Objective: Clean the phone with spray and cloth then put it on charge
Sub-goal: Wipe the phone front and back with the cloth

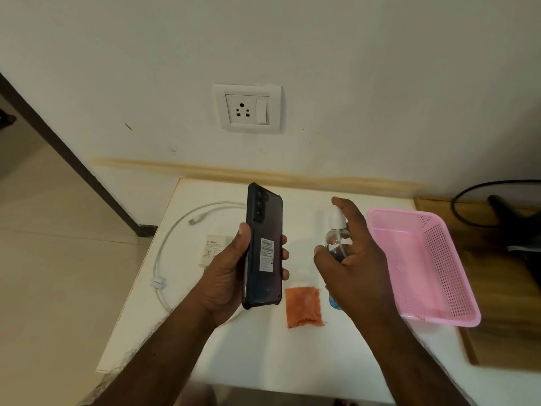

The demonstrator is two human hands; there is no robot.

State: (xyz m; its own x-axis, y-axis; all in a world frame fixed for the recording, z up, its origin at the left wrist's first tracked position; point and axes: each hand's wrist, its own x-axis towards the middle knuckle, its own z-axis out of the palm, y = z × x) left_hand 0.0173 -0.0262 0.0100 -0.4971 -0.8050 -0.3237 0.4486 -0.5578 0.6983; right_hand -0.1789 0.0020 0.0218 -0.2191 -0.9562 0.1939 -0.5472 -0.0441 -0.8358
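Observation:
My left hand (225, 276) holds a dark phone (263, 247) upright above the white table (263, 353), its back with the camera bumps and a white label facing me. To its right, my right hand (351, 259) grips a clear spray bottle (336, 238) with a white nozzle, the forefinger resting on top and the nozzle pointing left toward the phone. An orange cloth (304, 307) lies on the table between the two hands. A white charging cable (175, 244) curls at the table's left, and a white charger block (215, 247) lies partly behind my left hand.
A white wall socket with a switch (248, 108) sits on the wall above the table. A pink perforated basket (424, 265) stands at the table's right edge. A wooden surface with black items (503, 230) lies further right. Tiled floor is to the left.

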